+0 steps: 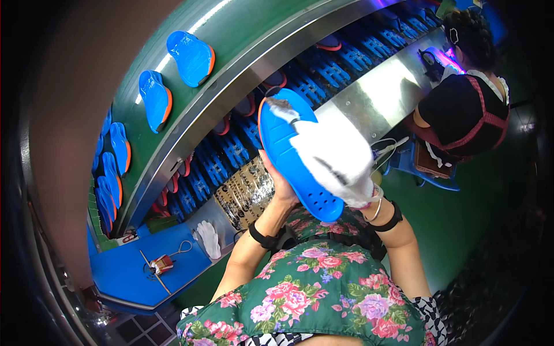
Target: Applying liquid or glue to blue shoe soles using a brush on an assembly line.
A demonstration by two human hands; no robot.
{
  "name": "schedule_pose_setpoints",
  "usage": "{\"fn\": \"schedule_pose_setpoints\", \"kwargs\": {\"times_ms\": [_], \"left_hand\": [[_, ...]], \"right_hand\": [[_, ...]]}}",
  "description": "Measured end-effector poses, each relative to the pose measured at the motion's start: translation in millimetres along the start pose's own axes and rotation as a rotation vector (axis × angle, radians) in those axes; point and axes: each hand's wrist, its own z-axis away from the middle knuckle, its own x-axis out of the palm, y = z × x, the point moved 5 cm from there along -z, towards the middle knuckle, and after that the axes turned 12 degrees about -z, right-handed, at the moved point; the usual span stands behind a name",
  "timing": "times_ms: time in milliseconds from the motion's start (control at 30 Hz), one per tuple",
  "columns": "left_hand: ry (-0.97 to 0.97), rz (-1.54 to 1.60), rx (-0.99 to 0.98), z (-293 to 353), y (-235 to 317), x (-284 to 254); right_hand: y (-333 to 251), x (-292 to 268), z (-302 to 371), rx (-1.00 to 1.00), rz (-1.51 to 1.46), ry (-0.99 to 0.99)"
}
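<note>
My left hand (279, 183) grips a blue shoe sole (282, 149) with an orange edge, from its left side and below. Small round holes dot the end of the sole closest to me. A white glove covers my right hand (334, 155), which lies over the sole's right side. From it a brush-like tool (281, 109) with a dark, fuzzy tip reaches onto the sole's far end. The glove hides how its fingers close round the tool.
More blue soles (191, 57) lie on a green conveyor (231, 26) at the upper left. Below its metal edge runs a rack (334, 72) with blue holders. A blue table (133, 268) bears a small tool; a white glove (208, 239) lies beside it. A co-worker (456, 115) sits at right.
</note>
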Motion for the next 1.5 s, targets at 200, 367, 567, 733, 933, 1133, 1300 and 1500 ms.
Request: {"fn": "schedule_pose_setpoints", "kwargs": {"times_ms": [200,367,567,733,933,1133,1300,1500], "left_hand": [[-0.016,-0.194,-0.004,-8.9,9.8,-25.7],[-0.002,-0.009,0.025,-21.1,14.4,-21.1],[0.011,0.010,-0.032,-23.5,3.4,-52.0],[0.047,-0.028,0.012,-33.4,20.0,-36.2],[0.091,0.064,-0.022,-46.2,21.7,-48.0],[-0.393,0.144,-0.148,-46.0,31.2,-0.3],[-0.373,0.247,-0.085,-45.3,35.7,0.4],[-0.403,0.392,-0.033,-63.5,37.3,-8.2]], "right_hand": [[-7.7,10.5,2.3,-0.040,-0.036,-0.066],[-6.6,10.6,-3.9,-0.103,0.155,-0.172],[-4.2,5.3,-8.4,-0.086,-0.007,-0.147],[0.1,14.4,-0.2,-0.227,0.102,-0.209],[10.4,-6.6,-10.0,-0.074,0.021,-0.157],[0.7,7.4,8.4,-0.101,-0.018,-0.250],[9.0,-6.3,10.0,-0.005,-0.021,-0.174],[-0.8,-0.7,13.1,-0.022,-0.161,-0.255]]}}
